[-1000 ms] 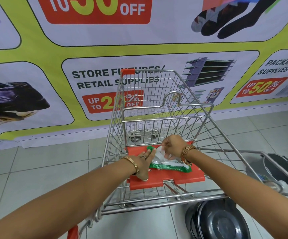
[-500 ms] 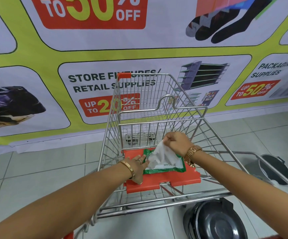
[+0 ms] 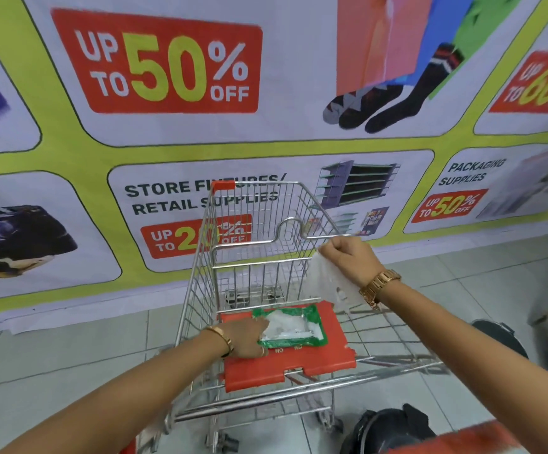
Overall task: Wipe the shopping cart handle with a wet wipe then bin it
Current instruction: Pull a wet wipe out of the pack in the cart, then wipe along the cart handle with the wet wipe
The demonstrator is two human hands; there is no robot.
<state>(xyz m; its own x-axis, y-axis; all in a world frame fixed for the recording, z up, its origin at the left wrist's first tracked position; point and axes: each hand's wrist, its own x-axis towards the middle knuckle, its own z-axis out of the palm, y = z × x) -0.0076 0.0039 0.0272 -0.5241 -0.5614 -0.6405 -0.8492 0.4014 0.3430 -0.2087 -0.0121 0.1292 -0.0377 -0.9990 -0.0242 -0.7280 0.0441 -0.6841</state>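
Observation:
A green pack of wet wipes (image 3: 290, 327) lies on the red fold-out seat (image 3: 285, 365) of a wire shopping cart (image 3: 249, 244). My left hand (image 3: 246, 339) presses flat on the pack's left end. Up and to the right of the pack, my right hand (image 3: 348, 253) pinches a white wet wipe (image 3: 328, 283) by its top edge, and the wipe hangs free above the seat. A blurred red strip at the bottom right edge may be the cart's handle (image 3: 456, 437).
A black lidded bin (image 3: 394, 427) stands on the tiled floor under the cart's near right corner, and another dark bin (image 3: 498, 335) shows behind my right forearm. A large sale banner (image 3: 174, 60) covers the wall just beyond the cart.
My right hand has risen and drawn the wipe fully out of the pack. My left hand stays pressed on the pack. The view has tilted upward.

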